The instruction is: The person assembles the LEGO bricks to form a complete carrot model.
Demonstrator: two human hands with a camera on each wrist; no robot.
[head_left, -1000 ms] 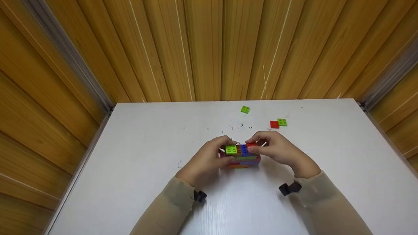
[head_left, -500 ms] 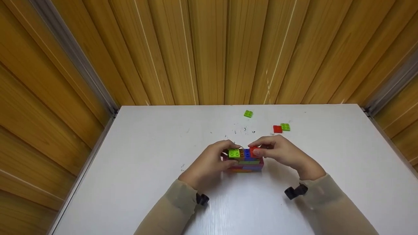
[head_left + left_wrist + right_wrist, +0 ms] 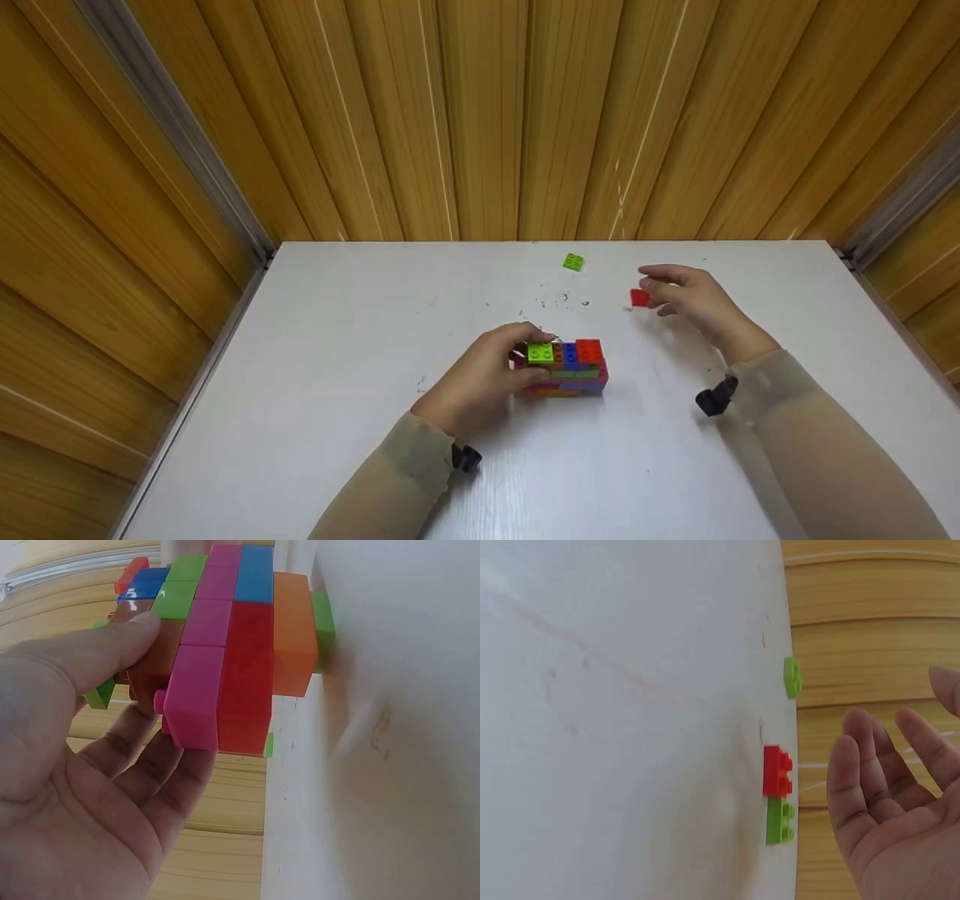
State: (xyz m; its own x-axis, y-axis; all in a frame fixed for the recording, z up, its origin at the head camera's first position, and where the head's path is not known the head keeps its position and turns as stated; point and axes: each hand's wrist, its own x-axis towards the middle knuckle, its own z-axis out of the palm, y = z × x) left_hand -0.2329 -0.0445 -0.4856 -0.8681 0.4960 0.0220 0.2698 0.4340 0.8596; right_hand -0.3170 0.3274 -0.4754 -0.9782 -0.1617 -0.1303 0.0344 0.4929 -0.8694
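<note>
My left hand [image 3: 486,367] grips the left end of a stack of building bricks [image 3: 581,379], thumb on the near side and fingers behind. In the left wrist view the layered stack [image 3: 247,675] shows pink, red, blue, orange, brown and green bricks. A red brick [image 3: 589,350] sits on its top right, a light green brick [image 3: 540,353] on its top left. My right hand [image 3: 694,301] is held over the far right of the table with nothing in it, fingers loosely bent. Beside its fingertips lies a loose red brick [image 3: 639,298]; a green brick [image 3: 775,820] adjoins it.
Another light green brick [image 3: 573,262] lies near the back edge of the white table [image 3: 360,315]. A wood-patterned panel wall [image 3: 480,127] rises behind the table. Small dark marks dot the tabletop between the stack and the back edge.
The right hand has let go of the red brick on the stack's top right and moved away, back and right, to the loose bricks. The left hand keeps its grip on the stack.
</note>
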